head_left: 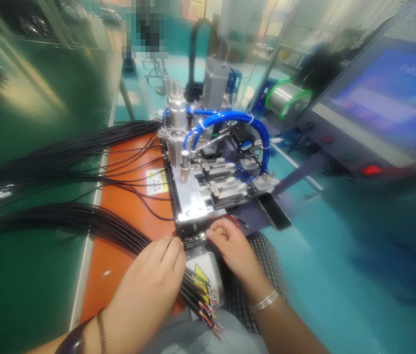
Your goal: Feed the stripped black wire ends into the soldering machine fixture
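My left hand point(145, 290) pinches the black cables point(119, 236) at the near edge of the pneumatic wire fixture point(193, 196), my right hand point(232, 248) curls beside them, grip unclear, and a slipped pinch could let cables stray under its clamps point(222, 191).

Pneumatic fixture point(193, 201) ahead of both hands point(145, 290) point(233, 250)

Black cables point(82, 221); orange work mat point(134, 167); blue air hoses point(230, 117); checked fabric point(257, 280)

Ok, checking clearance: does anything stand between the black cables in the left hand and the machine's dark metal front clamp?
Nothing visible: the left hand holds the black insulated cables right up against the dark metal clamp.
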A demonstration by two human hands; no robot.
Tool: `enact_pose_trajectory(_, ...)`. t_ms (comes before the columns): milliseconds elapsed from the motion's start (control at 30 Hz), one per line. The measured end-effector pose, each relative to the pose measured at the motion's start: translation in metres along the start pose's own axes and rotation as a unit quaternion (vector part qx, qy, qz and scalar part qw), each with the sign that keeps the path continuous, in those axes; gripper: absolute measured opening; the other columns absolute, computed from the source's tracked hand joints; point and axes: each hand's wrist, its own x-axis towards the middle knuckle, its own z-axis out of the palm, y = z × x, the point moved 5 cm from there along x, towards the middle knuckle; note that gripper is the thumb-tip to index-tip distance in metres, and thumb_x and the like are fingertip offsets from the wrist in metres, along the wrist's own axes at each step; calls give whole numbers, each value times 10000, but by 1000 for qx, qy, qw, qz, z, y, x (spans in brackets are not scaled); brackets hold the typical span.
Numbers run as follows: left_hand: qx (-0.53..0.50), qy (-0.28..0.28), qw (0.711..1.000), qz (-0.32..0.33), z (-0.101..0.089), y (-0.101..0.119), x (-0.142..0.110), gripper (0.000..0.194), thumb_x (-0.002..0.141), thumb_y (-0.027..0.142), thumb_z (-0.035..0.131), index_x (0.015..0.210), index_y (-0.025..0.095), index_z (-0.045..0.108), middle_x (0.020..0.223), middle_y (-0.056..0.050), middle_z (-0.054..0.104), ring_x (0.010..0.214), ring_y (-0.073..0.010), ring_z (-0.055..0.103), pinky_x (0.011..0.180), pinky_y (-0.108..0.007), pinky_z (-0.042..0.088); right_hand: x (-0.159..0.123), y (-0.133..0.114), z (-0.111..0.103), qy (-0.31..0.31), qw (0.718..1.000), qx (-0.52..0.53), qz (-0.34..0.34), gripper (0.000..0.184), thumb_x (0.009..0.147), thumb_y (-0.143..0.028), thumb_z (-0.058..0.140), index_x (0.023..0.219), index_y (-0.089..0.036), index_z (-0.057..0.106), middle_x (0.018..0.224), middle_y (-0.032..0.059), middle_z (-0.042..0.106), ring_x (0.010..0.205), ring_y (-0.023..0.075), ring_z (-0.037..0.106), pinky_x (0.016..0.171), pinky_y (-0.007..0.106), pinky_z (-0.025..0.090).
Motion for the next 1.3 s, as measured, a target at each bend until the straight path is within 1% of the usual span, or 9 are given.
enact_pose_trajectory(100,-7,-57,998,-18,2,-2,-2,473,669,63,521,1137,22,569,884,-120,586,799,-259,520,725,-407,487,-20,-22,-8,3,977,-144,-155,136,855,-209,562,992,-209,565,725,-27,481,656,122,456,624,249,389)
enact_pose_trajectory(200,-24,-93,995,-26,4,-4,2,327,727,90,506,1037,98,610,836,-87,573,759,-245,518,691,-396,478,-47,-41,2,-123,884,-271,-360,297,873,-122,548,1128,-269,588,968,31,581,880,168,497,787,316,412)
enact_pose_trajectory(300,-34,-106,993,-28,5,-7,4,253,768,68,477,970,133,615,844,-81,574,776,-244,528,709,-400,473,-60,-44,3,-123,837,-295,-445,307,885,-106,549,1144,-263,596,969,35,610,893,175,485,801,347,403)
enact_pose_trajectory(533,-51,-104,993,-38,7,-11,4,245,772,58,474,951,142,620,874,-90,600,797,-252,555,723,-415,490,-59,-35,10,-101,833,-273,-470,224,914,-146,523,1098,-233,616,945,35,662,860,182,491,774,360,425)
enact_pose_trajectory(700,-24,4,999,-21,0,-18,10,333,768,9,433,1033,94,616,1097,-163,613,972,-280,576,829,-434,497,-52,-35,14,-76,857,-253,-442,230,893,-133,533,1088,-234,601,942,34,662,877,186,522,808,367,441)
enact_pose_trajectory(833,-54,93,994,17,-6,-19,8,353,792,25,401,1085,66,593,1066,-154,634,971,-266,589,876,-443,495,-41,-36,14,-47,887,-216,-405,198,865,-114,572,1027,-225,599,926,27,646,878,173,537,809,347,452)
enact_pose_trajectory(967,-78,157,984,27,-12,-20,3,247,818,31,411,960,68,610,1065,-154,643,995,-248,593,893,-413,497,-35,-41,16,-54,885,-213,-410,206,867,-104,570,1024,-231,608,927,29,635,877,168,537,790,339,457)
enact_pose_trajectory(1167,-86,169,982,22,-13,-22,2,200,823,53,437,920,88,609,1042,-141,660,957,-245,615,837,-415,527,-46,-44,12,-99,860,-196,-460,302,835,-87,586,1095,-241,568,919,27,647,849,168,557,786,361,467)
enact_pose_trajectory(1300,-67,161,985,19,-16,-21,5,195,884,130,424,864,88,613,1033,-155,661,943,-262,622,802,-420,541,-51,-47,8,-54,862,-178,-472,344,813,-24,591,1075,-245,595,863,17,673,783,162,554,750,350,475)
